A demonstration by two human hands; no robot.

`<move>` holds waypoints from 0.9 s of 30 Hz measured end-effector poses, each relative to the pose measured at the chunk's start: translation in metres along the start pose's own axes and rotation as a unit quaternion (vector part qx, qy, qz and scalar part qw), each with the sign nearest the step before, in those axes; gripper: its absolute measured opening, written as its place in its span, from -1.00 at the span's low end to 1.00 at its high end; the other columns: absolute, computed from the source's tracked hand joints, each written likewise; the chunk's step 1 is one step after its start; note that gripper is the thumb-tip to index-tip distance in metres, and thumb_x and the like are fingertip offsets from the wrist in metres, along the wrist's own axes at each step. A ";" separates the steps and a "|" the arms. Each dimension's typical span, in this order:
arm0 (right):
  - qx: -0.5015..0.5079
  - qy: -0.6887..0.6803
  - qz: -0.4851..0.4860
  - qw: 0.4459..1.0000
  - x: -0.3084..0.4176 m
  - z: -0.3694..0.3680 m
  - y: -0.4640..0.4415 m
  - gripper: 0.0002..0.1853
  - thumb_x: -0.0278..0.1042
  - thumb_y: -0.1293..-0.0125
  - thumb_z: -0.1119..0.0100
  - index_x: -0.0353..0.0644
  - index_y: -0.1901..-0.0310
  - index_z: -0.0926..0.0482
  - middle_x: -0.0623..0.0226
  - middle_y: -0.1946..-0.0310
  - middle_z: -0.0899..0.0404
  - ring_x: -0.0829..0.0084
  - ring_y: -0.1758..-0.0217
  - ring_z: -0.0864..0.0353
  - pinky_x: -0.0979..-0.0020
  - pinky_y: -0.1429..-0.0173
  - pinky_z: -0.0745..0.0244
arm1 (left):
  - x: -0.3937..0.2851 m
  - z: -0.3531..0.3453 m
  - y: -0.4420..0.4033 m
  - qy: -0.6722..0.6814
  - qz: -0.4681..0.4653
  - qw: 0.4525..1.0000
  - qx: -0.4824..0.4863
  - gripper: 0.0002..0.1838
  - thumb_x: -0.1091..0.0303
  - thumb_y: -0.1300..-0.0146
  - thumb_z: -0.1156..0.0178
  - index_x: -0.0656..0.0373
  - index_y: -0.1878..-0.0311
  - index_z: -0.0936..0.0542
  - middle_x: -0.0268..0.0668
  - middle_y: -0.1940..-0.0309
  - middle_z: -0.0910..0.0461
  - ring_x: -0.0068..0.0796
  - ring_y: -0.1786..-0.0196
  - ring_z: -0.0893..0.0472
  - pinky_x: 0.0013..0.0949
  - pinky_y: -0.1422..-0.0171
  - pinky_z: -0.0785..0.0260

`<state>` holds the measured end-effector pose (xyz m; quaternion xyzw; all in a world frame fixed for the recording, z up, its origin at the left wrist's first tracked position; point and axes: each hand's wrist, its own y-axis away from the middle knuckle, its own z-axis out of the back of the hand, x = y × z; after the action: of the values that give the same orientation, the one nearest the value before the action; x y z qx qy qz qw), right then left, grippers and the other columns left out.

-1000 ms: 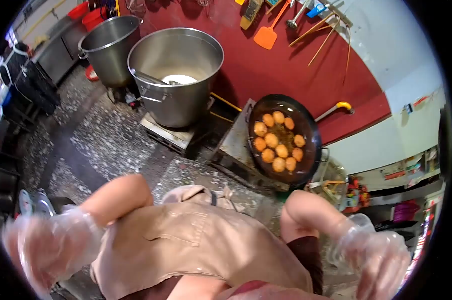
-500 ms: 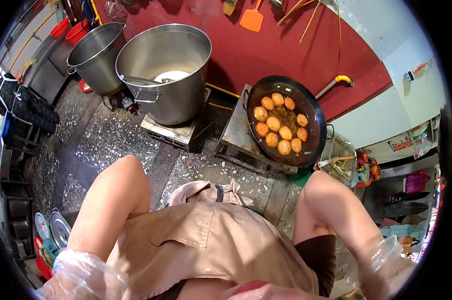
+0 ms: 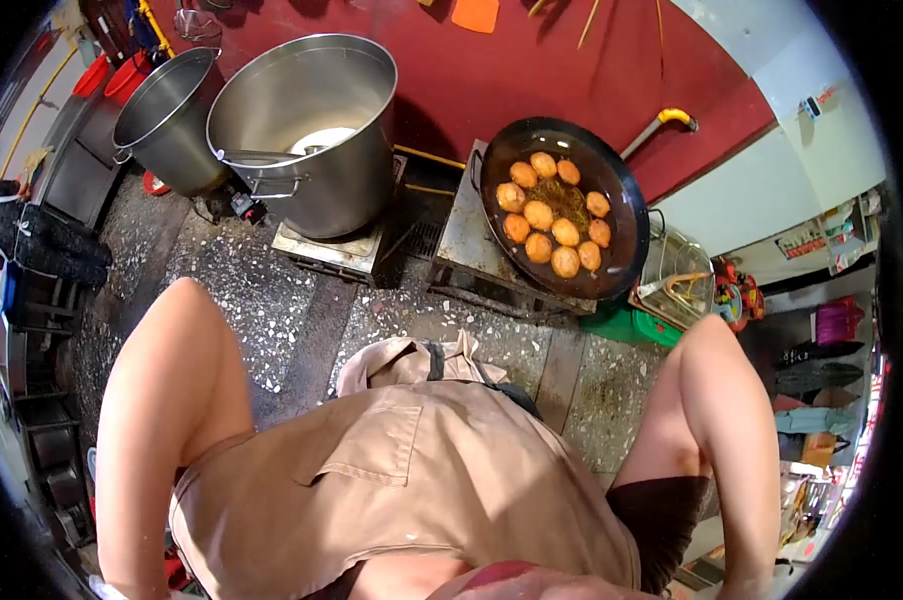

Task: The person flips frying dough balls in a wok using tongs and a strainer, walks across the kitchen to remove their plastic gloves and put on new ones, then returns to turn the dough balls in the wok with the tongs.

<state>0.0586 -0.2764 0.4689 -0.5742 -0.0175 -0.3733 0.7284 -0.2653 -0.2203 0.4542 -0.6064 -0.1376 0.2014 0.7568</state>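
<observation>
Neither of my hands shows. My bare left arm (image 3: pixel 161 420) runs down to the lower left edge, where only a scrap of clear plastic glove (image 3: pixel 101 588) appears. On the other side, my right arm (image 3: pixel 731 430) bends down to the bottom edge, its hand hidden from view. Between the arms spreads my tan apron (image 3: pixel 471 470). Farther forward, a black wok (image 3: pixel 626 210) sits on a stove (image 3: pixel 471 245). Several golden-brown round fried pieces (image 3: pixel 538 214) lie in dark oil in it. No hand touches the wok.
A large steel pot (image 3: pixel 331 190) with a long-handled utensil and white contents stands left of the wok. Beyond it is another steel pot (image 3: pixel 176 130). A wire strainer basket (image 3: pixel 676 270) is right of the wok, above a green container (image 3: pixel 656 328). An orange spatula (image 3: pixel 475 14) hangs on the red wall.
Both arms have drawn back and outward, taking the gloved hands out of the picture. The view has shifted slightly, so the pots and wok sit a little higher and farther left.
</observation>
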 end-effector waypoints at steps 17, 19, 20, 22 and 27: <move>-0.665 0.002 -0.497 0.557 -0.179 -0.009 0.228 -0.22 0.07 -0.34 0.02 -0.37 -0.38 -0.06 -0.03 -0.33 -0.20 0.16 -0.41 -0.17 0.19 -0.40 -0.16 | 0.169 -0.029 0.303 -0.007 0.715 0.671 -0.197 -0.29 0.13 -0.30 -0.14 0.26 -0.39 -0.13 0.01 -0.37 -0.17 -0.19 -0.41 -0.20 -0.22 -0.44 -0.09; -0.605 0.106 -0.511 0.602 -0.222 -0.019 0.236 -0.18 0.15 -0.39 0.13 -0.32 -0.43 0.10 -0.01 -0.46 0.14 0.17 -0.53 0.12 0.26 -0.53 0.16 | 0.190 -0.045 0.299 -0.106 0.673 0.704 -0.199 -0.25 -0.03 -0.37 0.03 0.27 -0.43 -0.03 -0.02 -0.46 0.04 -0.24 -0.51 0.05 -0.29 -0.52 0.17; -0.523 0.165 -0.490 0.678 -0.232 -0.023 0.235 -0.22 0.10 -0.44 0.25 -0.29 -0.44 0.21 0.07 -0.49 0.28 0.25 -0.56 0.32 0.34 -0.55 0.35 | 0.205 -0.063 0.298 -0.028 0.638 0.701 -0.317 -0.24 -0.08 -0.39 0.13 0.23 -0.46 0.03 -0.14 -0.49 0.12 -0.28 -0.53 0.15 -0.29 -0.54 0.28; -0.581 0.114 -0.426 0.684 -0.250 -0.024 0.235 -0.23 0.17 -0.43 0.32 -0.17 -0.46 0.22 0.24 -0.51 0.33 0.32 -0.56 0.35 0.34 -0.54 0.37 | 0.222 -0.079 0.286 0.000 0.580 0.706 -0.406 -0.25 -0.08 -0.41 0.20 0.19 -0.48 0.12 -0.28 -0.52 0.20 -0.32 -0.54 0.25 -0.29 -0.55 0.40; -0.736 0.038 -0.414 0.534 -0.240 0.016 0.234 -0.25 0.15 -0.38 0.16 0.01 -0.47 0.11 0.34 -0.51 0.18 0.22 -0.53 0.14 0.14 -0.51 0.26 | 0.232 -0.101 0.269 -0.143 0.545 0.792 -0.235 -0.12 -0.05 -0.37 0.15 0.31 -0.45 0.32 -0.16 -0.51 0.41 -0.30 -0.54 0.35 -0.29 -0.55 0.51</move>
<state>0.0246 -0.1225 0.1727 -0.8212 0.0552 -0.5360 -0.1878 -0.0522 -0.1481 0.1613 -0.7047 0.0656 0.6259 0.3276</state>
